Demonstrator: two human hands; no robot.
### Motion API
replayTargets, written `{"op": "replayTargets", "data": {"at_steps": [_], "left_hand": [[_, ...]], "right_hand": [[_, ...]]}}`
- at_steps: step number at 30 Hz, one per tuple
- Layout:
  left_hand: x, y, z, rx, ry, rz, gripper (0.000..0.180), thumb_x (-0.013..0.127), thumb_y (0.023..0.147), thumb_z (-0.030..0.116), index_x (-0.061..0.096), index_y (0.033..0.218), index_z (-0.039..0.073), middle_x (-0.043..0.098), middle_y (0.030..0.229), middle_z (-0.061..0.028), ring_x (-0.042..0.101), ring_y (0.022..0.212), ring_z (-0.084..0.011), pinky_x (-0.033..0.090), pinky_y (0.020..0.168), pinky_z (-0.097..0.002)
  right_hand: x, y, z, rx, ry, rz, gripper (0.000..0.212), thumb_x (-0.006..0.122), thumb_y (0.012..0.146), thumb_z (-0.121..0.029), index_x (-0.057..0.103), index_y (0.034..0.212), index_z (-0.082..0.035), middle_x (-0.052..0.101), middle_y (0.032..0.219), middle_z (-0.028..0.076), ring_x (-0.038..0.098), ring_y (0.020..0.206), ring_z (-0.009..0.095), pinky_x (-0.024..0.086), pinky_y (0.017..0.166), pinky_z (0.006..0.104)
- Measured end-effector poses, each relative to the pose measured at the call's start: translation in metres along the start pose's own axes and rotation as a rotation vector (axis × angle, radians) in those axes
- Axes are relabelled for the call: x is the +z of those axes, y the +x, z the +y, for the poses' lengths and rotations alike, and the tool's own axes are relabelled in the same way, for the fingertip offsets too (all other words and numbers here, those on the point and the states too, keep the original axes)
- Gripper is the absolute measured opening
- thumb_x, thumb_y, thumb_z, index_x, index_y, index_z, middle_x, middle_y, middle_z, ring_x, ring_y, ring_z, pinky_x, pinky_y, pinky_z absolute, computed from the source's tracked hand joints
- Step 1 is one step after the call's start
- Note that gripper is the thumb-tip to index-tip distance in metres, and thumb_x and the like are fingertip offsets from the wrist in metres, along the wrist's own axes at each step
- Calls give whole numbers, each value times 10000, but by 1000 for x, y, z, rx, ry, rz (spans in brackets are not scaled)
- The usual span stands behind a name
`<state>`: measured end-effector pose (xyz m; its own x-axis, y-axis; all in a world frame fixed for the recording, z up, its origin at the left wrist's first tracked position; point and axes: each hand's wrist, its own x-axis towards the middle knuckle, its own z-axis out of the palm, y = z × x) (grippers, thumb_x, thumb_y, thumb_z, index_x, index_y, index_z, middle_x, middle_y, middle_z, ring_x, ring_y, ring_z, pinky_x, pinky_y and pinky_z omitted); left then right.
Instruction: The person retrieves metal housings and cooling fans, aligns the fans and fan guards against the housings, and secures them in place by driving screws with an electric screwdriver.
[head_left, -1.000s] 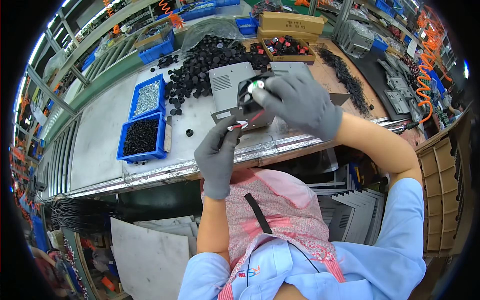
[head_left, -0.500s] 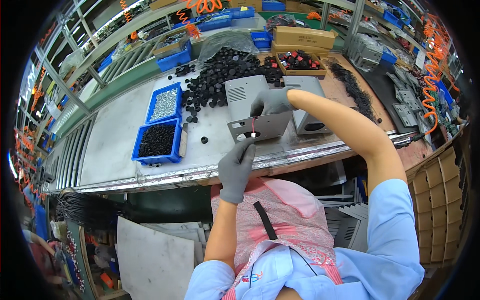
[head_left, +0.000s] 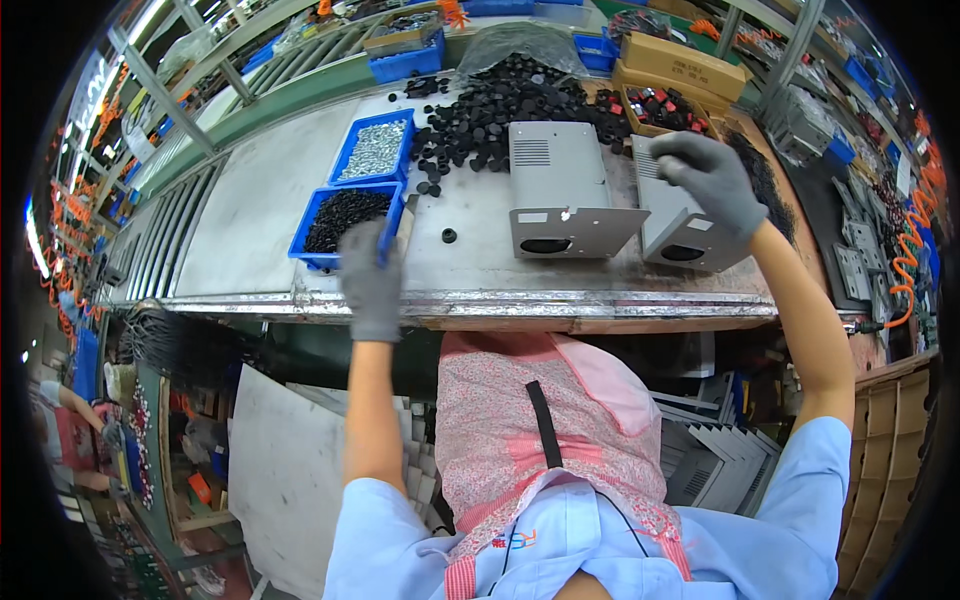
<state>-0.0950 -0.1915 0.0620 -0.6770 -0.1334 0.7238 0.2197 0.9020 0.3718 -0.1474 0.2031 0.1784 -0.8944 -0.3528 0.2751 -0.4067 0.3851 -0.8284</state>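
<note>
My left hand (head_left: 370, 285), in a grey glove and smeared by motion, is at the front right corner of a blue bin (head_left: 312, 262) of small black parts (head_left: 345, 218). Its fingertips are too blurred to read. My gloved right hand (head_left: 715, 182) hovers above the right grey metal housing (head_left: 690, 232), fingers loosely curled and thumb apart, with nothing visible between them. Left of it stands another grey metal housing (head_left: 562, 175), with vent slots on top and a dark oval opening in its front flange. Neither hand touches this one.
Behind the black parts is a blue bin of silvery fasteners (head_left: 376, 148). A heap of black caps (head_left: 500, 110) spreads behind the housings, beside a carton of red and black parts (head_left: 665, 108). A single black cap (head_left: 449, 236) lies near the bench's metal front edge (head_left: 500, 303).
Both hands have left the left housing: the left hand moved left to the bin of black parts, the right hand right over the other housing. The red wire in the front flange no longer shows.
</note>
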Motion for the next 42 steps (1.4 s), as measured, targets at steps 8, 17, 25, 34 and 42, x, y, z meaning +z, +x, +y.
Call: {"op": "replayTargets", "data": {"at_steps": [8, 17, 25, 34, 42], "left_hand": [[1, 49, -65, -277, 361, -398, 445, 424, 890, 445, 427, 1294, 259, 451, 1198, -226, 514, 1033, -407, 436, 838, -437], [24, 54, -55, -171, 487, -374, 371, 419, 901, 438, 513, 1061, 117, 543, 993, -211, 555, 876, -403, 450, 711, -457], [29, 50, -69, -154, 557, -285, 371, 396, 918, 406, 491, 936, 49, 578, 927, -197, 576, 823, -378, 451, 647, -458], [28, 52, -74, -163, 497, -338, 431, 358, 935, 414, 499, 882, 10, 591, 862, -224, 565, 773, -405, 432, 638, -456], [26, 46, -58, -230, 404, -214, 480, 345, 929, 457, 512, 869, 10, 597, 840, -225, 569, 762, -405, 432, 638, -455]], "right_hand": [[-123, -93, 83, 134, -14, 727, 162, 542, 826, -33, 633, 959, -17, 619, 807, 32, 588, 654, 90, 481, 558, 211], [-170, -219, 215, 646, -647, 989, 313, 612, 758, -253, 632, 1012, -72, 645, 942, 121, 636, 832, 209, 483, 796, 315], [-167, -203, 220, 1097, -759, 656, 806, 689, 635, -497, 406, 1309, -157, 529, 1197, 167, 468, 1158, 304, 362, 964, 360], [-164, -188, 207, 990, -733, 657, 800, 723, 606, -447, 438, 1282, -126, 526, 1195, 183, 485, 1134, 315, 377, 948, 370], [-136, -189, 196, 734, -664, 950, 740, 757, 608, -389, 463, 1198, -54, 555, 1111, 167, 527, 1048, 288, 397, 916, 352]]}}
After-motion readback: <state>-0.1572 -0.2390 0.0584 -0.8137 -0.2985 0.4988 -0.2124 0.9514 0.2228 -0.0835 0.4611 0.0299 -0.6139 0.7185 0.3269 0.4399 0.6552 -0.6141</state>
